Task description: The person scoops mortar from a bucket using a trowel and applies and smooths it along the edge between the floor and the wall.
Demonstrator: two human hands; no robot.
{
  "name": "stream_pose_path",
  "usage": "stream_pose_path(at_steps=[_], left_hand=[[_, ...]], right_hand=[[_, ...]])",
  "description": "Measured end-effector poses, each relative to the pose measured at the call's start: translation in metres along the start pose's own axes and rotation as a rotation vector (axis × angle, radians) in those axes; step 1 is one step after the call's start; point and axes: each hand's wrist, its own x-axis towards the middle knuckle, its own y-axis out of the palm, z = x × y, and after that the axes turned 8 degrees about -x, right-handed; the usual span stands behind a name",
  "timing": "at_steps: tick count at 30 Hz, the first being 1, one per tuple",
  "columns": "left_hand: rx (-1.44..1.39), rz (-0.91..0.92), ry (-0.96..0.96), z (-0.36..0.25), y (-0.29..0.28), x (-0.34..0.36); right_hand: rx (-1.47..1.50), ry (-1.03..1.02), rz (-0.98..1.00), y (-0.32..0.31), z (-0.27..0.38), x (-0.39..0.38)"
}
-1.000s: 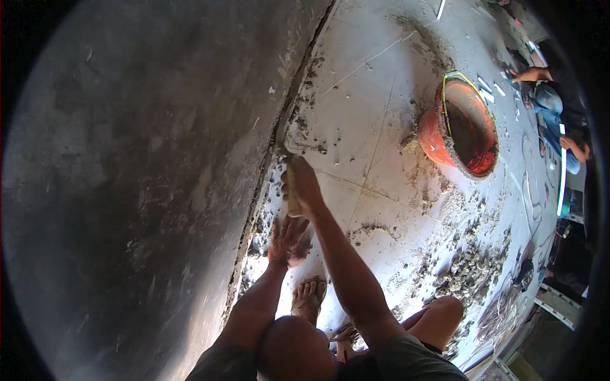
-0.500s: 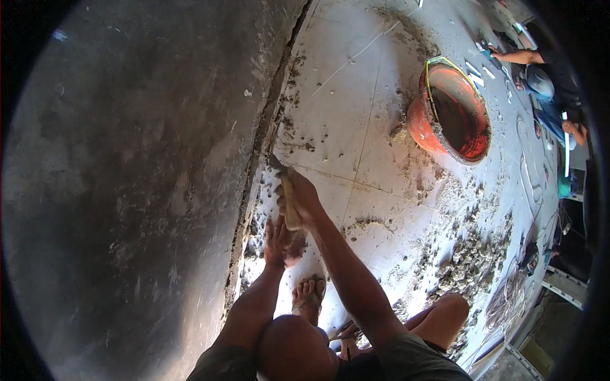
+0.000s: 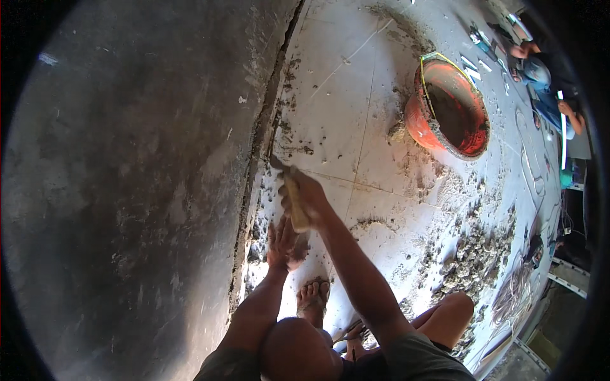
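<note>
My right hand (image 3: pixel 305 198) grips the pale wooden handle (image 3: pixel 296 213) of a small trowel, whose dark blade (image 3: pixel 277 162) touches the edge of a mortar-filled seam (image 3: pixel 265 136) between the dark concrete surface (image 3: pixel 140 159) and the white tiled floor (image 3: pixel 343 114). Just below the handle, my left hand (image 3: pixel 286 247) lies on the white floor beside that seam, fingers spread and partly shadowed by the right hand.
An orange bucket (image 3: pixel 422 127) with mortar inside stands right of the trowel. Crumbled debris (image 3: pixel 473 254) lies lower right, near loose cables (image 3: pixel 511 286). At the far right, people (image 3: pixel 540 79) crouch among white strips (image 3: pixel 563 146). My bare foot (image 3: pixel 312 295) is below my hands.
The trowel and my right hand have shifted slightly toward me along the seam. My left hand stays put. The view has shifted, and a co-worker's arm at top right has moved.
</note>
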Motion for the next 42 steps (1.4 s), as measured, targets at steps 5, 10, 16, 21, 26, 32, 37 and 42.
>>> stream_pose_path(at_steps=[5, 10, 16, 21, 26, 32, 37, 42], left_hand=[[-0.315, -0.055, 0.035, -0.012, -0.021, 0.007], [-0.286, -0.061, 0.040, -0.006, -0.020, 0.004], [-0.185, 0.047, -0.033, -0.001, -0.011, -0.003], [-0.259, 0.022, 0.011, -0.012, -0.018, 0.005], [-0.243, 0.045, -0.026, -0.006, -0.006, 0.001], [-0.139, 0.066, 0.015, 0.016, 0.036, -0.007], [-0.237, -0.076, 0.038, -0.013, -0.012, -0.003], [-0.189, -0.126, 0.083, -0.017, -0.015, -0.006]], right_hand=[[0.054, -0.049, 0.083, -0.004, 0.042, 0.048], [-0.297, -0.174, 0.012, 0.019, 0.050, 0.018], [-0.249, -0.061, 0.105, 0.011, 0.025, -0.017], [-0.176, -0.145, -0.102, -0.001, 0.034, 0.029], [-0.199, -0.138, -0.025, 0.040, 0.046, -0.002], [-0.255, -0.317, -0.023, -0.014, -0.040, -0.042], [-0.238, -0.049, -0.182, -0.060, -0.034, -0.142], [-0.373, -0.113, -0.311, -0.108, -0.033, -0.235]])
